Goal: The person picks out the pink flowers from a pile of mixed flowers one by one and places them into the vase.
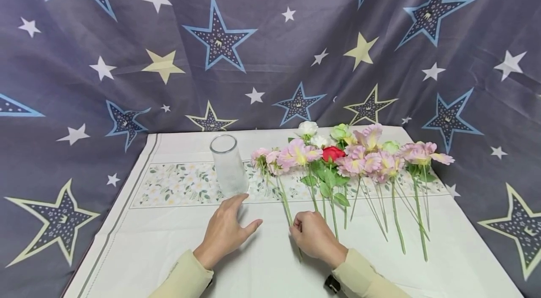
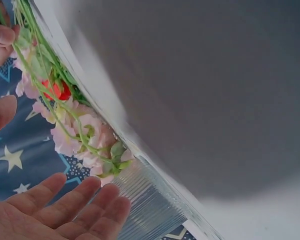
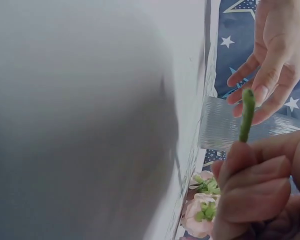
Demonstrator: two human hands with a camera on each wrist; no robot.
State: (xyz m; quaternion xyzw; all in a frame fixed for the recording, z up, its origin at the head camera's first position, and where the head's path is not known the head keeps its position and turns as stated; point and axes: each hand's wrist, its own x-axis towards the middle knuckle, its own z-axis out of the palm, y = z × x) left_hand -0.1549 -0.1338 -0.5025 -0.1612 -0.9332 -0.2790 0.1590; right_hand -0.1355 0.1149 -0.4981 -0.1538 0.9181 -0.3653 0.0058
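Right grip [image 1: 314,237] pinched one green stem [image 1: 285,199] between thumb and fingers; left grip [image 1: 226,227], with fingers spread, had hold of nothing. One clear vase [image 1: 230,171] stood upright on the bench [image 1: 165,246], forward and leftward from the right grip; the left grip was nearer, just beside its foot. The stem's long axis ran forward, leaning left. Visible were one red flower [image 1: 333,153], two white flowers [image 1: 307,129], two green flowers [image 1: 340,132]; the pink flowers [image 1: 297,153] overlapped too much for counting.
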